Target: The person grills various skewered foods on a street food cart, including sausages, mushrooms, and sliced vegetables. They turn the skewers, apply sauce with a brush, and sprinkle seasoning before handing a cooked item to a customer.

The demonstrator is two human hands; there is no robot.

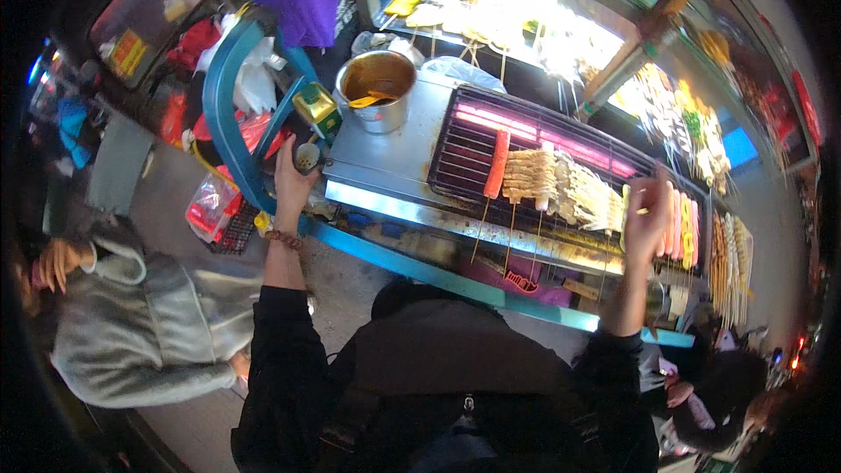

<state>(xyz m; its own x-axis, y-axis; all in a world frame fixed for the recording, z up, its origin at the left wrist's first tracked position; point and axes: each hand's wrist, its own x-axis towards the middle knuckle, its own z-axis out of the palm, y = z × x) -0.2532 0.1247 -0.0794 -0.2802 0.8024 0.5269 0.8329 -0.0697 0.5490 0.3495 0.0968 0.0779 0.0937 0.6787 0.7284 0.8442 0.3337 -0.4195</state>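
My left hand (291, 176) is wrapped around a shaker (307, 158) with a perforated top, at the left end of the metal counter. Above the right part of the grill (453, 138) is my right hand (646, 213), blurred; whether its fingers pinch anything is unclear. A red sausage on a stick (498, 164) lies on the grill rack. Beside it are folded tofu-skin skewers (529, 174) and enoki mushroom skewers (594, 197). Pink sausage skewers (677, 220) lie just right of my right hand, which partly hides the food beneath it.
A steel pot (376, 119) of brown sauce, with a yellow-handled tool in it, stands near a green-and-gold tin (320, 107). Heating bars (545, 135) glow pink along the grill's back. Brightly lit skewers (486, 6) fill the display behind. A person in a grey jacket (158, 322) is at left.
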